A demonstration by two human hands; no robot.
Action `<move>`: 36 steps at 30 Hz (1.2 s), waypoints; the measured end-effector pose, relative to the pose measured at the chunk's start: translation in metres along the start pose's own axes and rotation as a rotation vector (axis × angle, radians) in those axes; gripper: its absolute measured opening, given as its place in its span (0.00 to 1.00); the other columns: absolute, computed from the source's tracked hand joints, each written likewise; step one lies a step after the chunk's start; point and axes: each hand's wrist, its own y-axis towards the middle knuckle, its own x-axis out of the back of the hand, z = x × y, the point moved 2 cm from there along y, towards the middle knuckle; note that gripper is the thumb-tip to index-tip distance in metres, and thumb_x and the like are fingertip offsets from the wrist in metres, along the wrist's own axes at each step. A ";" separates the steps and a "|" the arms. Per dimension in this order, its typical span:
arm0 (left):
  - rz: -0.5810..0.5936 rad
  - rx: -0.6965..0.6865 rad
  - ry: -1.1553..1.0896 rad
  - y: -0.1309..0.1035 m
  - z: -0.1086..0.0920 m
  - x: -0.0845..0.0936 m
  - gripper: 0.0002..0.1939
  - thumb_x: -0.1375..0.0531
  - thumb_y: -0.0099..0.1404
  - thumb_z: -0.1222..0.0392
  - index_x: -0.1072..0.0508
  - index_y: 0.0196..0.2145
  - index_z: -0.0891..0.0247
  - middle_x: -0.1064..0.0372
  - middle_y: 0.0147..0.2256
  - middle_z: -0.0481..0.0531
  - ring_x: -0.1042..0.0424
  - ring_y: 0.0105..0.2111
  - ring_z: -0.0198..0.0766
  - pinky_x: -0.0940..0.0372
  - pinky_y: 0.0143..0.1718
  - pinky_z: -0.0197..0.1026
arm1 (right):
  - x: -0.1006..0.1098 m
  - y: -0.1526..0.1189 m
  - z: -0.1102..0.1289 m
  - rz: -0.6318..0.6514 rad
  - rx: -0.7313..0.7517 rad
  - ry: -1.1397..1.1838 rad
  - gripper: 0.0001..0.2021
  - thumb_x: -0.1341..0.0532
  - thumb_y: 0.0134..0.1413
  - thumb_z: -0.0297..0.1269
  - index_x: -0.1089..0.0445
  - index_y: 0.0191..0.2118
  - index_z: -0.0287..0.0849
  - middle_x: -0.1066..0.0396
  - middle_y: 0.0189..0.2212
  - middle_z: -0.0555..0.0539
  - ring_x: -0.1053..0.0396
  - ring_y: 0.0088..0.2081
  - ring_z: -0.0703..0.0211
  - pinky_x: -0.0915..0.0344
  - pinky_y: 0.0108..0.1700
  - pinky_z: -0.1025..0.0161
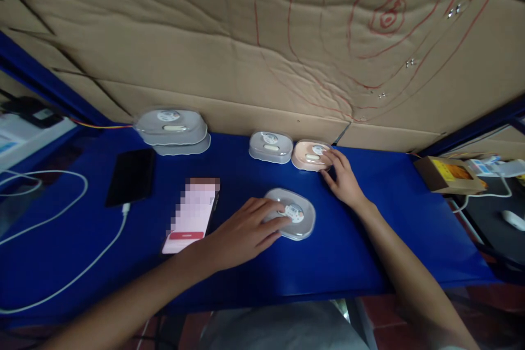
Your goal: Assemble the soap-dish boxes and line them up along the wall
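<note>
My left hand (250, 229) lies over a grey plastic container with a clear lid (305, 224) near the front of the blue table. Its fingers are stretched out across the lid and a round white sticker. My right hand (343, 178) is at the right end of a pink container with a clear lid (301, 158), fingers on its top and thumb against the near side. Directly left of the pink one sits a smaller grey container (262, 154), with a round sticker and a pale oblong tab on top.
Two larger grey containers (184, 134) are stacked at the back left. A lit phone (191, 213) and a dark tablet-like device (131, 178) with a white cable (110, 251) lie left. Cardboard (184, 38) walls the back. A small carton (447, 175) stands at right.
</note>
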 end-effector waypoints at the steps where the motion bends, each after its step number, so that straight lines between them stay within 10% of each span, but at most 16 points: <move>1: -0.008 0.005 -0.022 -0.001 0.000 -0.002 0.15 0.41 0.79 0.64 0.26 0.60 0.57 0.25 0.57 0.60 0.26 0.58 0.51 0.29 0.59 0.54 | -0.003 0.004 0.003 0.015 0.008 -0.002 0.28 0.45 0.74 0.51 0.40 0.72 0.46 0.39 0.69 0.33 0.40 0.72 0.39 0.40 0.73 0.36; 10: 0.005 0.334 -0.231 -0.013 0.018 -0.009 0.57 0.27 0.67 0.59 0.58 0.79 0.44 0.57 0.79 0.66 0.50 0.76 0.66 0.43 0.71 0.70 | 0.009 0.013 0.057 0.145 0.038 -0.021 0.30 0.47 0.78 0.48 0.49 0.78 0.54 0.44 0.76 0.38 0.47 0.76 0.35 0.48 0.73 0.27; 17: 0.049 0.423 -0.357 -0.016 0.025 -0.016 0.55 0.25 0.64 0.49 0.51 0.78 0.47 0.40 0.72 0.65 0.39 0.72 0.65 0.40 0.69 0.68 | 0.016 -0.051 0.122 0.452 0.335 0.245 0.40 0.32 0.65 0.59 0.41 0.75 0.49 0.44 0.76 0.35 0.44 0.76 0.37 0.37 0.72 0.38; 23: 0.038 0.459 -0.464 -0.017 0.023 -0.012 0.60 0.25 0.61 0.39 0.55 0.79 0.46 0.40 0.72 0.66 0.38 0.70 0.65 0.39 0.68 0.68 | 0.005 -0.055 0.114 0.422 0.290 0.422 0.36 0.32 0.68 0.53 0.41 0.74 0.49 0.43 0.75 0.34 0.42 0.75 0.40 0.35 0.72 0.41; 28: 0.094 0.397 -0.394 -0.017 0.017 -0.016 0.63 0.22 0.59 0.50 0.57 0.79 0.45 0.39 0.72 0.64 0.37 0.70 0.65 0.41 0.69 0.69 | 0.008 -0.052 0.105 0.388 0.222 0.550 0.36 0.34 0.68 0.55 0.42 0.75 0.50 0.40 0.73 0.34 0.37 0.73 0.40 0.33 0.70 0.43; 36: 0.076 0.378 -0.357 -0.018 0.017 -0.016 0.64 0.22 0.59 0.55 0.58 0.79 0.46 0.39 0.72 0.63 0.37 0.70 0.65 0.39 0.68 0.67 | 0.005 -0.042 0.078 0.174 0.030 0.188 0.29 0.34 0.68 0.53 0.37 0.68 0.52 0.36 0.70 0.35 0.38 0.72 0.35 0.38 0.69 0.32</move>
